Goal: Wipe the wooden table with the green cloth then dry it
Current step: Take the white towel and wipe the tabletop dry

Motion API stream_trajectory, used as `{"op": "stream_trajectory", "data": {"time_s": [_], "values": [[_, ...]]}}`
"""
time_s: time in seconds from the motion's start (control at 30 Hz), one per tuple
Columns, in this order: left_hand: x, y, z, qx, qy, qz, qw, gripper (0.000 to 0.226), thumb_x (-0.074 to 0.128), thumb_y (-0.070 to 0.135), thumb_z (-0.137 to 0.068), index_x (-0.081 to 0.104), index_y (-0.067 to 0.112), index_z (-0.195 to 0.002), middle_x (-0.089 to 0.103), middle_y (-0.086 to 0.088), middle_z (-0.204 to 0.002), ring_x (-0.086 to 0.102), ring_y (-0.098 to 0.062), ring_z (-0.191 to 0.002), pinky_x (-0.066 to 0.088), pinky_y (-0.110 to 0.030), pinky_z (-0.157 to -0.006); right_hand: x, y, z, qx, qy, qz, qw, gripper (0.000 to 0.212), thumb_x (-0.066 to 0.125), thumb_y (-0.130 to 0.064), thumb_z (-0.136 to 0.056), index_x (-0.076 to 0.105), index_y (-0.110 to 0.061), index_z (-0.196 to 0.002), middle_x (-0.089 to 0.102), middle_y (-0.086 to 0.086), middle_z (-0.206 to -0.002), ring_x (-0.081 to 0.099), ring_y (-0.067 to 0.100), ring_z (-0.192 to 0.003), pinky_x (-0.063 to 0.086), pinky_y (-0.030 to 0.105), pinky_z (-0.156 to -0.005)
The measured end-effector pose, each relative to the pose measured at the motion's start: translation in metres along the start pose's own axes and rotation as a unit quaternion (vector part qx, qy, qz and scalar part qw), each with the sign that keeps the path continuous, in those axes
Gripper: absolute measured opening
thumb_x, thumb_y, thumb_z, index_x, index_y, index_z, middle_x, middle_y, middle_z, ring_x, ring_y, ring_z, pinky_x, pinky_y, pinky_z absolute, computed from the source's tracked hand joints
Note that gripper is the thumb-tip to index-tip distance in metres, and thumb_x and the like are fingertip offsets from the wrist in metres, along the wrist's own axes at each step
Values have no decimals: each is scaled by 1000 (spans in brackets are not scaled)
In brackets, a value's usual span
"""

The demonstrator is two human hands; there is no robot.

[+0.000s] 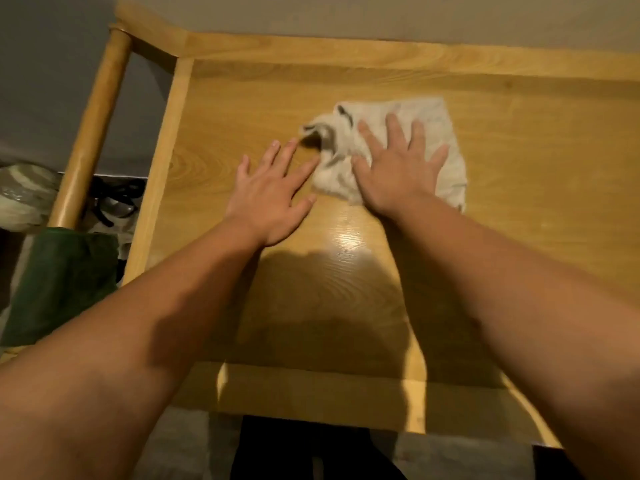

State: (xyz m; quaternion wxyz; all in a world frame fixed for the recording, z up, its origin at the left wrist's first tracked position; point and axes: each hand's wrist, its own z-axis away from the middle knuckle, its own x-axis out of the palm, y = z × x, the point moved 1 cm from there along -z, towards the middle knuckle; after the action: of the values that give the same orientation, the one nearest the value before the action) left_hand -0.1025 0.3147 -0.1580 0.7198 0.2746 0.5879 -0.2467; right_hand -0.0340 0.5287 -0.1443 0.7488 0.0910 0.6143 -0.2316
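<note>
Right hand (398,168) flat, fingers spread, pressed on pale drying cloth (429,133); left hand (270,192) open, gripping nothing, on bare desk (519,209). Green cloth (62,282) set aside off desk's left edge. Drying step, probably; broad sweeps needed next.

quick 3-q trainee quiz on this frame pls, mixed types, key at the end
1. True or false: the right hand lies flat, fingers spread, on the pale cloth.
2. Where is the green cloth? A) under the left hand B) off the left edge of the wooden table, hanging beside a wooden post C) bunched at the table's far rail
3. Fill in: the left hand rests on the bare ____, beside the pale cloth's crumpled end.

Key: 1 true; 2 B; 3 tabletop
</note>
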Motion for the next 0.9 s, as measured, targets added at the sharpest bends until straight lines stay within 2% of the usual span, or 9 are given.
{"op": "stream_trajectory", "data": {"time_s": [0.07, 0.17, 0.33, 0.4, 0.47, 0.6, 0.73, 0.8, 0.9], "values": [[-3, 2, 0, -6, -3, 15, 1000, 61, 22, 62, -95, 26, 42, -152, 6, 1, -168, 4, -22, -154, 8, -62, -116, 13, 6, 58, 2, 3, -12, 1000, 61, 15, -63, -94, 4, -51, -152, -1, -5, -167, -8, 34, -151, -3, 74, -109], [-7, 6, 5, -14, -12, 7, 1000, 61, 22, 56, -96, 19, 41, -155, 6, 0, -168, 4, -22, -154, 9, -63, -117, 33, 15, 154, -3, -9, -49, 999, 63, 23, -61, -93, 3, -52, -151, 1, -5, -167, -8, 32, -151, -8, 72, -108], [-20, 60, -11, -92, -51, -3, 994, 68, 30, 57, -95, 29, 22, -152, 11, -13, -166, 5, -32, -153, 9, -69, -114, 52, 38, 281, -5, -18, -28, 999, 65, 44, -64, -87, 28, -48, -147, 24, 1, -163, 17, 43, -147, 17, 78, -102], [-18, 113, -16, -34, -51, 5, 998, 73, 30, 63, -94, 25, 22, -155, 8, -15, -166, 0, -32, -153, 5, -66, -116, 53, 46, 297, -1, -29, -23, 999, 67, 43, -68, -86, 27, -48, -148, 24, -1, -163, 17, 42, -148, 18, 78, -101], [-7, 151, -11, 16, -37, 17, 999, 72, 21, 64, -95, 12, 30, -158, 0, -10, -168, -4, -29, -154, 2, -62, -118, 50, 52, 295, -5, -30, -17, 999, 68, 39, -74, -87, 25, -49, -148, 23, -3, -163, 17, 41, -148, 17, 79, -101], [8, 159, -8, 5, -21, 20, 1000, 71, 8, 67, -94, 4, 36, -158, -6, -4, -168, -6, -27, -154, 2, -59, -120, 39, 72, 271, 4, -31, -18, 999, 69, 29, -80, -87, 19, -52, -149, 18, -5, -165, 8, 37, -151, 11, 78, -103], [10, 159, -14, 4, -25, 5, 1000, 70, 12, 65, -95, 0, 36, -157, -7, -3, -168, -6, -27, -154, 3, -59, -119, 24, 97, 203, 29, -37, -22, 999, 71, 8, -83, -85, -3, -55, -149, -2, -10, -166, -12, 28, -151, -9, 69, -108], [13, 158, -15, 15, -21, -3, 1000, 71, 17, 61, -93, 1, 35, -157, -4, -6, -168, -5, -29, -154, 5, -61, -119, 17, 105, 156, 37, -30, -25, 999, 67, 13, -78, -87, -5, -56, -149, -6, -12, -166, -16, 24, -151, -14, 65, -109], [14, 158, -14, 0, -2, 23, 1000, 67, 18, 58, -94, 16, 34, -156, 7, -6, -168, 2, -28, -154, 6, -60, -118, 6, 114, 94, 34, -17, -5, 999, 66, 13, -71, -88, 1, -55, -150, -4, -12, -166, -13, 25, -152, -7, 67, -111]]}}
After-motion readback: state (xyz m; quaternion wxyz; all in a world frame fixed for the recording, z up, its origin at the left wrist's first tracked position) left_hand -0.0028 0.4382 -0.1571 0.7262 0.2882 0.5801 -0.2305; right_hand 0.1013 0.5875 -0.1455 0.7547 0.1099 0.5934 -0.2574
